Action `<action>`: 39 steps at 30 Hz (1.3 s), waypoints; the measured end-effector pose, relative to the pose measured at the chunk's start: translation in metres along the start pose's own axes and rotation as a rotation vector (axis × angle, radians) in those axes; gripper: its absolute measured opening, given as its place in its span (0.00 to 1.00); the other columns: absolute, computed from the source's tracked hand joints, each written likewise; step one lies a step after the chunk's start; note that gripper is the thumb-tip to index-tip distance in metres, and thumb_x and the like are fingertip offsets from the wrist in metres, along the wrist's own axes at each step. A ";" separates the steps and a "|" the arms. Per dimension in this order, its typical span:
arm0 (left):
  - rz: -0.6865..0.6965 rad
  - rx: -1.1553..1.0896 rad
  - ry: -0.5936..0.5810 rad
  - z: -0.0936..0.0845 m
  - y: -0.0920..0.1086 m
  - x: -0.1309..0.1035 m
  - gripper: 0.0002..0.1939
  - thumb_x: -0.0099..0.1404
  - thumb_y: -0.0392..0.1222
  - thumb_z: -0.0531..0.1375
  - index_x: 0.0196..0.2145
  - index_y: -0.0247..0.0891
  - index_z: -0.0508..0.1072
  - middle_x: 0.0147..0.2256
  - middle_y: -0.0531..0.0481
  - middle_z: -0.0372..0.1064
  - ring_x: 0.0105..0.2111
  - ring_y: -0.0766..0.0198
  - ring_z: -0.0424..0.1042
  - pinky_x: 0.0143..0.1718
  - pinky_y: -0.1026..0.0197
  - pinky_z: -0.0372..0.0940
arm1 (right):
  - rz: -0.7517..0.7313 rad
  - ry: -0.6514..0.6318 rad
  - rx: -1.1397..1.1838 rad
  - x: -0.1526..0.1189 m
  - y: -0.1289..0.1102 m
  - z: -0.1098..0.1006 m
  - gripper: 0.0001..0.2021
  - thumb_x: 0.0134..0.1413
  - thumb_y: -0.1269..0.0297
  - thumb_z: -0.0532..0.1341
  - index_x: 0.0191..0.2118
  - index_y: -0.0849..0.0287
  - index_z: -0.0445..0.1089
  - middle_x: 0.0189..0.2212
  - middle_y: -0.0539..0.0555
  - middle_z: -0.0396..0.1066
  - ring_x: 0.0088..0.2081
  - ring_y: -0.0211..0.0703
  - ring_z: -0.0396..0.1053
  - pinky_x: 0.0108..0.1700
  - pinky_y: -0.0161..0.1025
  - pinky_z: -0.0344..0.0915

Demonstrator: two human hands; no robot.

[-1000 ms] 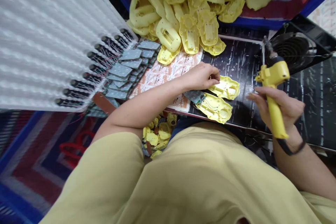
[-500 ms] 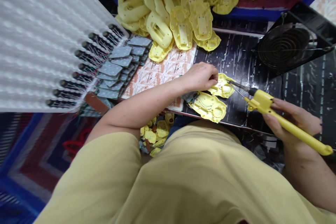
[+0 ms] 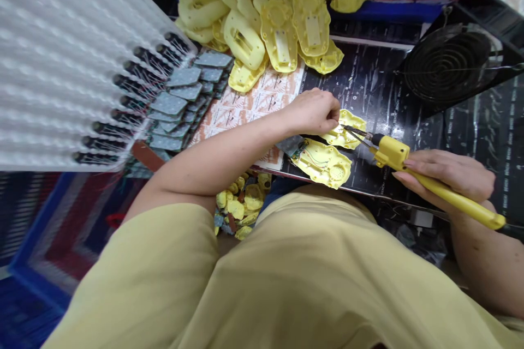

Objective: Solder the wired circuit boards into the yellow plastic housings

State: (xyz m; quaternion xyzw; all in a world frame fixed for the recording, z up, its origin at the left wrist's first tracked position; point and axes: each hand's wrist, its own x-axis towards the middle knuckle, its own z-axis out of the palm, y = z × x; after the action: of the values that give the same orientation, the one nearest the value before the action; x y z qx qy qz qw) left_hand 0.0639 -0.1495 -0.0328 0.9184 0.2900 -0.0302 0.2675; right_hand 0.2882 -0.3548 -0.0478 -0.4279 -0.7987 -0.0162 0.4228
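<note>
My right hand (image 3: 458, 172) grips a yellow soldering iron (image 3: 393, 152) by its long handle. Its dark tip and a thin feed tube beside it point left, over the far yellow plastic shell (image 3: 352, 130). My left hand (image 3: 315, 112) is pinched closed at that shell's left side; whatever its fingertips hold is hidden. Closer to my body lies a second yellow shell (image 3: 325, 163), inner side up, with thin wires and a round speaker grille. A grey circuit board (image 3: 290, 145) sits against its left end.
Stacked grey boards (image 3: 174, 104) lie left, beside a white corrugated tray (image 3: 73, 54) lined with black wired parts. Yellow shells (image 3: 278, 38) are heaped at the back. A black fan (image 3: 454, 65) stands at back right. Below the table edge are more yellow pieces (image 3: 241, 204).
My right hand has moved the soldering iron left, bringing its tip further over the far shell, near my left fingertips. My left hand stays pinched at the shell. The whole view has shifted slightly.
</note>
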 end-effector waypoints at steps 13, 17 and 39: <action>0.017 -0.028 -0.007 0.001 -0.004 0.003 0.07 0.59 0.36 0.63 0.33 0.39 0.82 0.31 0.47 0.76 0.45 0.53 0.78 0.55 0.52 0.70 | -0.016 0.016 -0.093 -0.004 0.005 -0.010 0.08 0.62 0.62 0.76 0.41 0.50 0.78 0.31 0.47 0.83 0.28 0.41 0.82 0.26 0.30 0.77; 0.009 -0.048 -0.004 0.001 -0.005 0.004 0.06 0.58 0.34 0.64 0.32 0.39 0.82 0.30 0.48 0.75 0.47 0.52 0.77 0.57 0.51 0.69 | 0.032 0.065 -0.113 -0.012 0.004 -0.008 0.09 0.59 0.63 0.77 0.41 0.49 0.78 0.28 0.46 0.82 0.26 0.43 0.81 0.25 0.32 0.77; 0.030 -0.029 0.067 0.006 -0.008 -0.019 0.05 0.64 0.38 0.65 0.36 0.42 0.84 0.37 0.50 0.81 0.50 0.52 0.75 0.63 0.47 0.63 | 0.170 0.112 -0.207 -0.026 -0.025 0.005 0.25 0.61 0.65 0.75 0.63 0.47 0.76 0.37 0.50 0.85 0.29 0.49 0.83 0.29 0.38 0.81</action>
State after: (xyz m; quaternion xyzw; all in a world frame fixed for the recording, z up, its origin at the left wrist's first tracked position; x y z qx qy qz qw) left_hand 0.0438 -0.1569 -0.0381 0.9192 0.2853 0.0086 0.2712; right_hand 0.2746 -0.3861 -0.0600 -0.5337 -0.7288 -0.0862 0.4201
